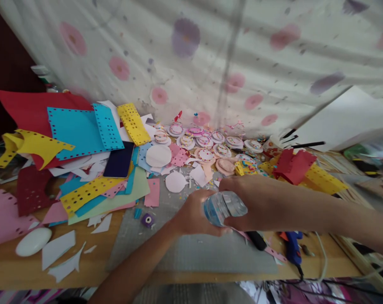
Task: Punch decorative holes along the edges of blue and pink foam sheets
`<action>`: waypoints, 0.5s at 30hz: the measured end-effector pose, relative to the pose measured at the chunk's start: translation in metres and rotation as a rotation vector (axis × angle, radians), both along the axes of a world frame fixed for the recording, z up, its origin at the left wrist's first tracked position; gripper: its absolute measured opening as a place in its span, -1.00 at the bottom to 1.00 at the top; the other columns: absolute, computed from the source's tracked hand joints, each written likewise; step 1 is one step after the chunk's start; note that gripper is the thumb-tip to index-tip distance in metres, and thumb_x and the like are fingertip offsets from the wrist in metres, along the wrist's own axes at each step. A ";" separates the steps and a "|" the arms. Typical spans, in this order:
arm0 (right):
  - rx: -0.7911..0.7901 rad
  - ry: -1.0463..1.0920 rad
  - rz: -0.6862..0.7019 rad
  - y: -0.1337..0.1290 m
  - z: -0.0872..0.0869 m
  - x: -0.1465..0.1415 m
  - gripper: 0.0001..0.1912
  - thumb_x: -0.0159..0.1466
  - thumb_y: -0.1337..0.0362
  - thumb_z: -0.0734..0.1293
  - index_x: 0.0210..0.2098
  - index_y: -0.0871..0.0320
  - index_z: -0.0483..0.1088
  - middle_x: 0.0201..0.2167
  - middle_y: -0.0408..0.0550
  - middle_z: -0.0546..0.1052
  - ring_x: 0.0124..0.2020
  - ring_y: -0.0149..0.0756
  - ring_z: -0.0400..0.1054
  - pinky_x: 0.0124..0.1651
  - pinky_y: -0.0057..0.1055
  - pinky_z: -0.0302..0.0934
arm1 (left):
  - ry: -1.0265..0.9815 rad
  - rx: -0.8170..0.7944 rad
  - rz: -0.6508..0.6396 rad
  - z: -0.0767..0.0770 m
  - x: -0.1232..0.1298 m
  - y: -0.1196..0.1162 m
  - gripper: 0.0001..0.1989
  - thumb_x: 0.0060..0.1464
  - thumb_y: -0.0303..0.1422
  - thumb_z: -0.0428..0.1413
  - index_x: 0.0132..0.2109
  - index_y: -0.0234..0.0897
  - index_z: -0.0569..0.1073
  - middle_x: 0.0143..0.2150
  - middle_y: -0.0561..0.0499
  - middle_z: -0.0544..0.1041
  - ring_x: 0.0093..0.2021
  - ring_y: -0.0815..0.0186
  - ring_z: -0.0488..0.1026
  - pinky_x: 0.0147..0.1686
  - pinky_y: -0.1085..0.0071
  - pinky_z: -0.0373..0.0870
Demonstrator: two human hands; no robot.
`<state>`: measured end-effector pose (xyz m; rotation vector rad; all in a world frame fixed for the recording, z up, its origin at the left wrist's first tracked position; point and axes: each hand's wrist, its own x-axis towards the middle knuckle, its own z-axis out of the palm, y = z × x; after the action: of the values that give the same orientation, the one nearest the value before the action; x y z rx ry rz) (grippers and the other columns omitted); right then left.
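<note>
Both of my hands are wrapped around a clear plastic bottle, held tilted above the grey cutting mat. My left hand grips its side from the left. Coming across from the right, my right hand closes over the other end, so that end is partly hidden. Just beyond the hands lie white paper circles, one of them a plain disc, and decorated round paper pieces. A purple hole punch-like item sits on the mat, left of my left hand.
Coloured punched paper, including a blue sheet, is heaped at the left with a dark phone-like slab. A white oval object lies near the front left. At right are a blue glue gun, its cord, and folded red paper.
</note>
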<state>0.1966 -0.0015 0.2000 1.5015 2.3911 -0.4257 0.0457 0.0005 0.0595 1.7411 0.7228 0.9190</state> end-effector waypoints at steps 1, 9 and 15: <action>-0.002 0.002 -0.003 0.000 0.000 0.000 -0.67 0.05 0.05 0.37 -0.26 0.10 0.39 -0.40 0.01 0.50 -0.40 -0.15 0.40 -0.46 -0.36 0.10 | -0.013 -0.030 -0.001 -0.001 0.001 -0.001 -0.50 -0.33 -0.22 0.32 -0.16 -0.29 0.46 -0.24 0.00 0.54 -0.27 0.15 0.47 -0.26 0.31 0.42; -0.035 0.065 -0.113 0.002 0.009 -0.007 -0.59 0.26 -0.03 0.15 -0.23 0.14 0.44 -0.40 0.04 0.53 -0.37 -0.17 0.42 -0.38 -0.37 0.17 | -0.039 0.060 0.231 -0.023 0.016 -0.015 -0.42 -0.32 -0.23 0.34 -0.06 -0.15 0.41 -0.12 0.01 0.54 -0.11 0.10 0.49 -0.07 0.20 0.44; -0.002 0.115 -0.156 0.003 0.006 -0.007 -0.74 0.17 0.08 0.27 -0.28 0.09 0.47 -0.43 -0.04 0.55 -0.39 -0.23 0.43 -0.36 -0.43 0.19 | -0.002 0.128 0.352 -0.022 0.024 -0.021 -0.35 -0.37 -0.31 0.35 -0.03 -0.13 0.36 -0.12 -0.01 0.54 -0.12 0.08 0.51 -0.10 0.17 0.46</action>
<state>0.1900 0.0019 0.2055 1.7134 2.3658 -0.5634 0.0696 -0.0208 0.0379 1.7535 1.0087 1.2270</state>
